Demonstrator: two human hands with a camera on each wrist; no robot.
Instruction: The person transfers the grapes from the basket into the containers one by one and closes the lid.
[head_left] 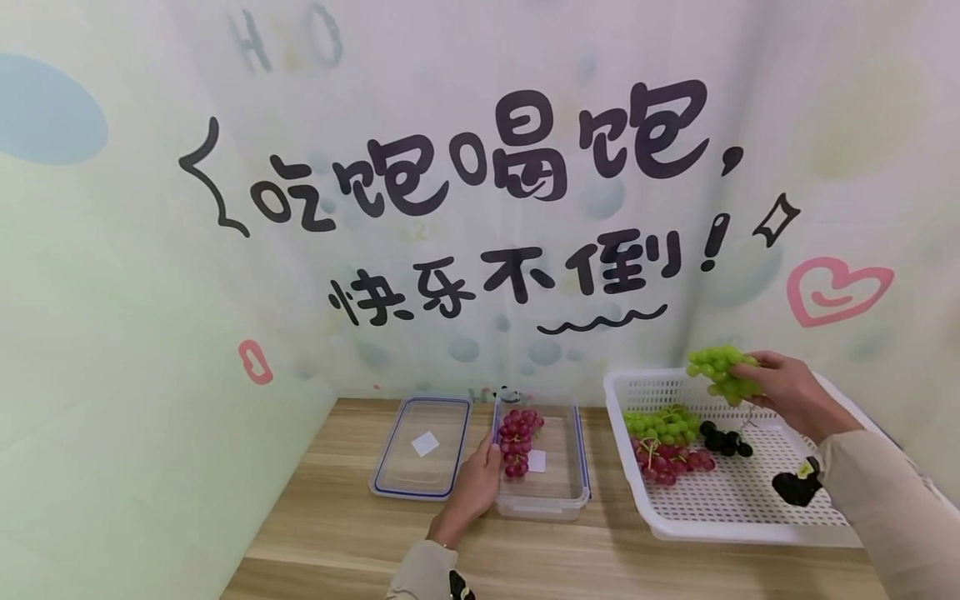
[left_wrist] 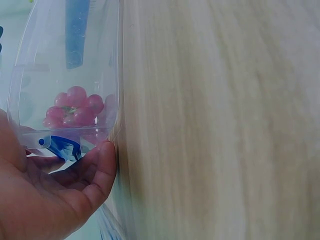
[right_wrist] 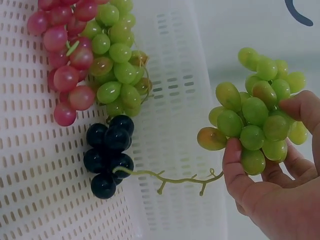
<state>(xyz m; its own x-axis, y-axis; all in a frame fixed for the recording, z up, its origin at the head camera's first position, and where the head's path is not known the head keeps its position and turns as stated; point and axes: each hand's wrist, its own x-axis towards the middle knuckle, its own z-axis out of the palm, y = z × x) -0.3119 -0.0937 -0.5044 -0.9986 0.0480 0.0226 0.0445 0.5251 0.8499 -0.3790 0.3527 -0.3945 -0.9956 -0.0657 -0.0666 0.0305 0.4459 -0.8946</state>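
Note:
My right hand (head_left: 791, 387) holds a bunch of green grapes (head_left: 722, 372) raised over the white basket (head_left: 652, 521). In the right wrist view, the thumb and fingers grip these green grapes (right_wrist: 255, 117), and a thin bare stem (right_wrist: 187, 179) trails from the hand. My left hand (head_left: 475, 482) grips the left side of a clear plastic food container (head_left: 543, 507), its fingers curled at the wall beside a blue-edged flap (left_wrist: 64, 146). Inside that container lies a bunch of red grapes (head_left: 517, 442), on its left side.
A clear lid with a blue seal (head_left: 420, 450) lies left of the container on the wooden table (head_left: 330, 508). In the basket are more green grapes (head_left: 667, 425), red grapes (head_left: 670, 461) and black grapes (head_left: 725, 439). A printed cloth wall (head_left: 450, 358) rises behind.

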